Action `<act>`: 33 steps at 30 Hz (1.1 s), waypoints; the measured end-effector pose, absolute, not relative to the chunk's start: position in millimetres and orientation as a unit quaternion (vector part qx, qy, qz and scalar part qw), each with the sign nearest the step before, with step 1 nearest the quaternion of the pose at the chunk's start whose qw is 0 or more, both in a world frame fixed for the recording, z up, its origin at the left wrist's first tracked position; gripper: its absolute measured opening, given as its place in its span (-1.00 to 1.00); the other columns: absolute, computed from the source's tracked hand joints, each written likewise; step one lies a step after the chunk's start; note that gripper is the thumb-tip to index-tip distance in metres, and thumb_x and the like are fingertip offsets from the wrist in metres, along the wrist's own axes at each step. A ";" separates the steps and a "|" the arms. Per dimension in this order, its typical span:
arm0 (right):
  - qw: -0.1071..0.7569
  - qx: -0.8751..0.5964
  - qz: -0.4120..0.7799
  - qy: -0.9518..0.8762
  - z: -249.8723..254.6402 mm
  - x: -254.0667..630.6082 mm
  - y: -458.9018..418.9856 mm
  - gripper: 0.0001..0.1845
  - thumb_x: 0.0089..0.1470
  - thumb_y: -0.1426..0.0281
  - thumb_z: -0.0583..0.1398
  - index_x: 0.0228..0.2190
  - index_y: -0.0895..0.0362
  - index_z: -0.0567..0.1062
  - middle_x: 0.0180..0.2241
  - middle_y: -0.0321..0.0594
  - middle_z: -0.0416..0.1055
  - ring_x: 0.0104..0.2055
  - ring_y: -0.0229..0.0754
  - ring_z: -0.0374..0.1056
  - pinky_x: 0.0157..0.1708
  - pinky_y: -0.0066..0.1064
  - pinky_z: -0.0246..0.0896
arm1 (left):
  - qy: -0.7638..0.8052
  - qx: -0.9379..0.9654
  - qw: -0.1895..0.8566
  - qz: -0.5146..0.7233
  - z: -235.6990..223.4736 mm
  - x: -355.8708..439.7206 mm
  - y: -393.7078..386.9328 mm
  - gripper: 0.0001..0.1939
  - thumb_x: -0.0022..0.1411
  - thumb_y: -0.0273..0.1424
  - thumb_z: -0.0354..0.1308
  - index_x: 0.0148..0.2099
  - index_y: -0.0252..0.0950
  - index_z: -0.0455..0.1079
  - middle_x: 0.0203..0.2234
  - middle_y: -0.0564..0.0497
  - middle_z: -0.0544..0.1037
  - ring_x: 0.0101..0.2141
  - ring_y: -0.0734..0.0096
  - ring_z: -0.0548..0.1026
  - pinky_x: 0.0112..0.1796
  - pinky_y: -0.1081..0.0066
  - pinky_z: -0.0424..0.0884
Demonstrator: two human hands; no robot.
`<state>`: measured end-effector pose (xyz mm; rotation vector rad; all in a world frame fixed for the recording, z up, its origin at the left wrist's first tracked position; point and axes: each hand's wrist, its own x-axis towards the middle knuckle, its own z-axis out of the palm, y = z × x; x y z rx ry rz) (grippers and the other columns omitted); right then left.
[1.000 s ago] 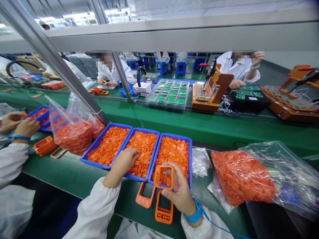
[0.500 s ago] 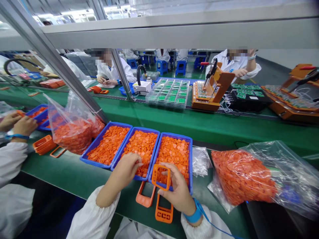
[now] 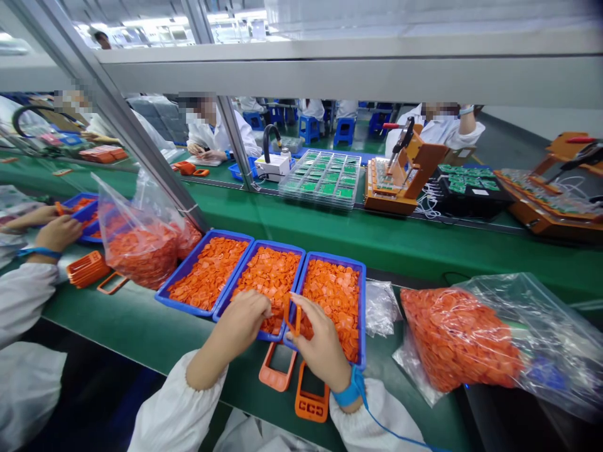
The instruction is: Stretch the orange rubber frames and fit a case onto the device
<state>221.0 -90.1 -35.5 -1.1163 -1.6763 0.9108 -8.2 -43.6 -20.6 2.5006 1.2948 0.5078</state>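
Note:
My right hand [image 3: 316, 339] is closed on an orange plastic frame [image 3: 291, 316], held edge-on over the near rim of the right blue tray [image 3: 360, 314]. My left hand [image 3: 245, 317] rests curled over the middle blue tray [image 3: 298, 253], its fingertips pinched right beside the frame; what they pinch is too small to make out. All three blue trays, including the left one [image 3: 175, 285], are full of small orange parts. Two orange housings [image 3: 277, 375] [image 3: 311, 402] lie on the green mat below my hands.
A clear bag of orange parts [image 3: 459, 339] lies to the right, another bag [image 3: 139, 242] stands to the left. A co-worker's hands [image 3: 56, 232] work at the left by an orange stack [image 3: 85, 269]. Beyond a metal post [image 3: 141, 150], people sit by green board trays [image 3: 325, 179] and an orange fixture [image 3: 400, 179].
My right hand turned the orange frame from facing me to edge-on and lifted it toward the trays. My left hand drew back from the middle tray to meet the frame.

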 end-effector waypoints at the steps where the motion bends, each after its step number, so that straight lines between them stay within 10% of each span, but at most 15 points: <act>1: 0.448 -0.459 0.369 -0.672 -36.4 220.5 -89.8 -0.20 0.08 0.62 0.37 0.29 -0.11 0.42 0.29 -0.12 0.48 0.35 0.13 0.37 0.36 0.13 0.25 | 0.449 0.865 0.136 0.178 -21.5 -10.2 -42.9 -0.74 0.41 -0.61 -0.06 -0.29 -0.22 0.31 -0.39 -0.01 0.55 -0.30 0.18 0.43 -0.23 0.24 0.24; 33: 0.463 -0.457 0.356 -0.671 -41.3 216.3 -93.3 -0.21 0.07 0.56 0.42 0.27 -0.10 0.42 0.27 -0.10 0.49 0.31 0.14 0.40 0.32 0.08 0.29 | 0.417 0.853 0.195 0.244 -17.8 -9.8 -42.0 -0.74 0.37 -0.62 -0.08 -0.33 -0.20 0.22 -0.38 0.03 0.54 -0.32 0.26 0.41 -0.23 0.28 0.28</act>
